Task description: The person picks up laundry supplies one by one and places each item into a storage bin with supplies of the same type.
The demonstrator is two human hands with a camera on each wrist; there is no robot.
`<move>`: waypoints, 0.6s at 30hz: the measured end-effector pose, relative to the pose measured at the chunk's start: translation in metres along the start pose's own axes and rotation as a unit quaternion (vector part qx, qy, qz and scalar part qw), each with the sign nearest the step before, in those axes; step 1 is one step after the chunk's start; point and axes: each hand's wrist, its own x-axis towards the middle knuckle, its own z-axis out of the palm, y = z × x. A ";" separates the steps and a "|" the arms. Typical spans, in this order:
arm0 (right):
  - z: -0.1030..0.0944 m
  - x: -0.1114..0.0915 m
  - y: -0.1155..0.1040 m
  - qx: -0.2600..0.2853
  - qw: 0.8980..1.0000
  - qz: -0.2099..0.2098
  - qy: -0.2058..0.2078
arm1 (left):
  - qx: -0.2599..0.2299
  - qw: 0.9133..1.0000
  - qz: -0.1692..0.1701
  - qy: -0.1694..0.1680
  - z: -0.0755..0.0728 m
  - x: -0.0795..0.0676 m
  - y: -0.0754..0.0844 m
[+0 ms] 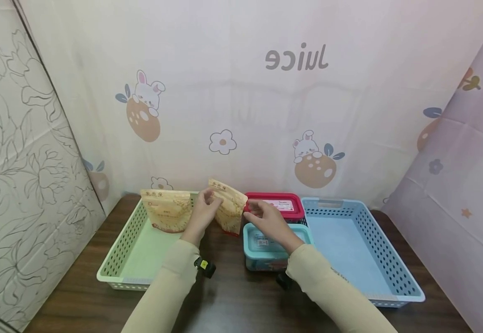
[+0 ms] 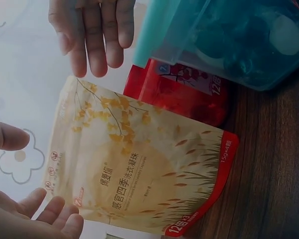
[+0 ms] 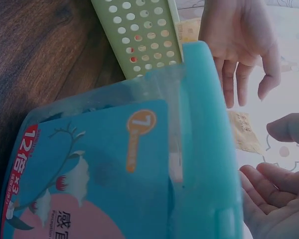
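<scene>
A cream laundry-capsule pouch (image 1: 229,208) with a red base stands slightly tilted on the table between the two baskets. My left hand (image 1: 203,212) is at its left edge, thumb and fingers apart; in the left wrist view this hand (image 2: 40,199) overlaps the pouch (image 2: 144,159) near its top. At the right edge is my right hand (image 1: 269,222), fingers loosely bent, above a teal-lidded tub (image 1: 262,249). In the right wrist view, the tub (image 3: 114,164) hides most of the pouch. Whether fingertips touch the pouch is hard to tell.
A green basket (image 1: 118,249) on the left holds another cream pouch (image 1: 167,210). On the right lies a blue basket (image 1: 384,240). Behind the teal tub is a red-lidded tub (image 1: 295,208). A printed curtain (image 1: 241,115) hangs behind the dark wooden table (image 1: 233,296).
</scene>
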 end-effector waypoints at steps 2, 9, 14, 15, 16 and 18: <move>0.000 0.001 0.000 0.003 1.000 0.004 -0.005 | 0.004 1.000 -0.002 0.001 0.000 0.002 -0.001; 0.001 0.006 -0.001 -0.004 1.000 0.001 -0.015 | -0.003 1.000 -0.008 0.010 0.003 0.010 -0.007; 0.001 0.008 -0.005 -0.019 1.000 -0.004 -0.021 | 0.011 0.999 -0.002 0.031 0.005 0.017 -0.008; 0.001 0.009 -0.005 -0.021 0.999 -0.006 -0.023 | 0.014 0.999 -0.004 0.035 0.006 0.018 -0.008; 0.001 0.009 -0.006 -0.024 0.999 -0.005 -0.024 | 0.016 0.999 -0.005 0.039 0.006 0.019 -0.008; 0.002 0.010 -0.007 -0.029 0.999 -0.005 -0.026 | 0.016 0.999 -0.011 0.045 0.006 0.022 -0.007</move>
